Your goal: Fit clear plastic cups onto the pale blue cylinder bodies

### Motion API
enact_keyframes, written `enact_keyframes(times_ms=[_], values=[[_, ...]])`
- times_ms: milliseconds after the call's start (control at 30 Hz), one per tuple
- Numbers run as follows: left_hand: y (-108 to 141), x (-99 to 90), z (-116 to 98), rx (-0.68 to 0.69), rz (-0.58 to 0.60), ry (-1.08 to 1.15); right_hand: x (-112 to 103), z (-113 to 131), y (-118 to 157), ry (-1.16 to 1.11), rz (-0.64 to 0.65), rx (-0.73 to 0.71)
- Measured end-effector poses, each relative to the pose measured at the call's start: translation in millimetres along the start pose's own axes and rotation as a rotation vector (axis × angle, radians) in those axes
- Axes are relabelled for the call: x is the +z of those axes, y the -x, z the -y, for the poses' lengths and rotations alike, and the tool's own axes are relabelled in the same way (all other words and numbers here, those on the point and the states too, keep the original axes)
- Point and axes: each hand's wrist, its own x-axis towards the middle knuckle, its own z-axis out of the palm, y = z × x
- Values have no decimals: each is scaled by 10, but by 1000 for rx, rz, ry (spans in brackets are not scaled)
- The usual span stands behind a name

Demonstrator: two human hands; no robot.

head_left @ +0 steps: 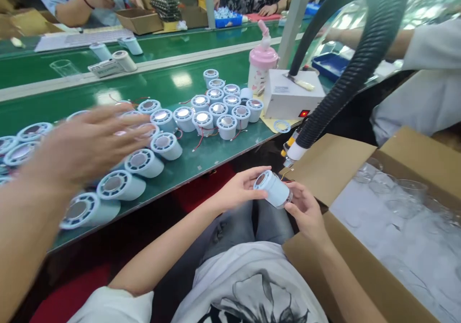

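Note:
Above my lap, a light blue cylindrical housing (pixel 275 191) is held tilted between my two hands. My left hand (pixel 247 188) has its fingers and thumb around the slotted-rim end. At the other end, my right hand (pixel 306 210) grips near a clear rim, with thin wires by its fingers. Just above hangs the metal tip (pixel 289 161) of a black flexible hose (pixel 345 87), apart from the housing. Many similar blue housings (pixel 144 162) stand or lie on the green bench (pixel 201 164) in front of me, several with red wires.
A co-worker's blurred hand (pixel 86 145) reaches over the housings from the left. The hose rises from a white box (pixel 293 94) beside a pink-lidded bottle (pixel 262 66). A cardboard box (pixel 360 246) of clear cups stands at my right. Other people sit across the bench.

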Motion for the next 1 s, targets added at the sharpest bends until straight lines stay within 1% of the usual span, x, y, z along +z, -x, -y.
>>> enact_keyframes(times_ms=[100, 167, 233, 300, 467, 567, 633, 733, 867, 1000], values=[[-393, 37, 37, -24, 36, -6, -84, -215, -86, 11, -138, -69], [-559, 58, 26, -18, 75, -17, -139, -283, -166, 9, -182, -94], [-632, 55, -4, -8, 93, -28, -170, -296, -248, 2, -193, -109], [-633, 28, -37, 0, 92, -41, -167, -280, -315, -10, -181, -117], [-559, -65, -58, 3, 48, -71, -81, -259, -379, -42, -137, -119], [-513, -102, -38, 6, 38, -84, -59, -252, -351, -36, -108, -126], [-439, -113, -32, 7, 47, -88, -69, -219, -301, -19, -72, -133], [-229, -110, -44, 0, 98, -128, -107, -112, -175, 27, 27, -119], [115, -51, -101, 42, 174, -326, -145, 112, 26, 144, 161, -79], [329, 31, -158, 139, 173, -433, -132, 336, 129, 279, 291, -68]])
